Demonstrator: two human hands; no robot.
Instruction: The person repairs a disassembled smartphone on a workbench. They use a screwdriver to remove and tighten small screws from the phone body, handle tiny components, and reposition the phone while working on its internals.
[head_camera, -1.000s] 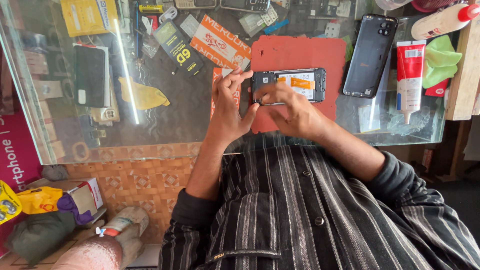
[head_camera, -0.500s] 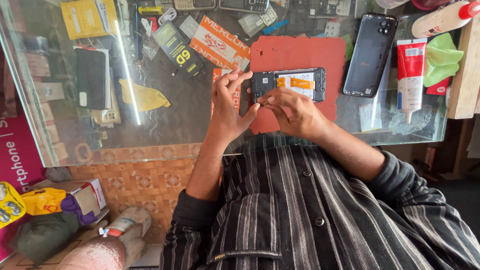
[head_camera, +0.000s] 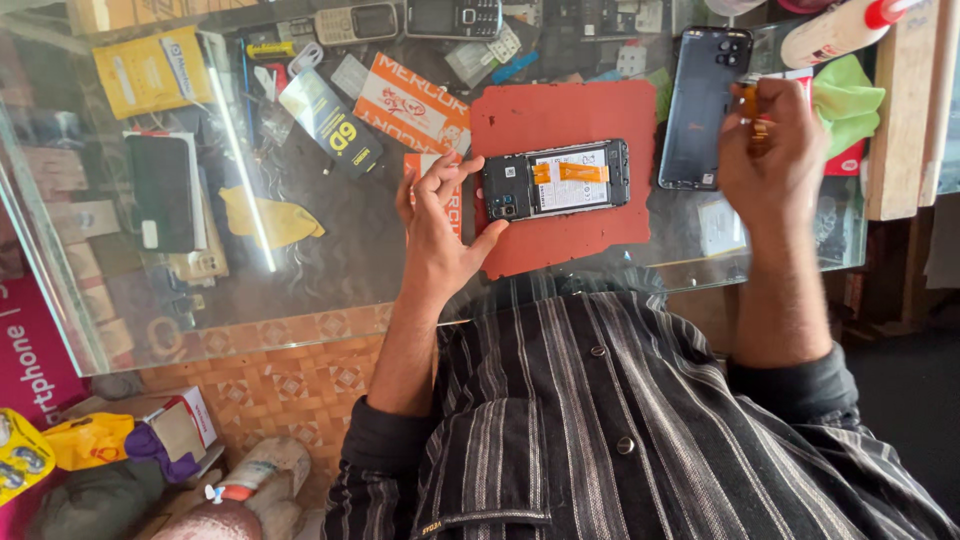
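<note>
An opened phone (head_camera: 560, 180), with its back off and orange strips across the battery, lies on a red mat (head_camera: 560, 115) on the glass counter. My left hand (head_camera: 440, 225) steadies the phone's left end with its fingertips. My right hand (head_camera: 772, 150) is raised to the right of the mat, fingers closed on a small orange-brown item (head_camera: 750, 108) that I cannot identify. It hovers beside a dark phone back cover (head_camera: 700, 100) lying on the glass.
A white tube with a red cap (head_camera: 835, 30), a green cloth (head_camera: 850, 100) and a wooden block (head_camera: 900, 110) sit at the right. Orange packets (head_camera: 415, 100), a yellow cloth (head_camera: 265, 218), a dark phone (head_camera: 160, 190) and old keypad phones (head_camera: 400, 20) lie left and at the back.
My right hand has left the opened phone and moved right and up, beside the dark back cover, with a small orange-brown item in its fingers. My left hand stays on the phone.
</note>
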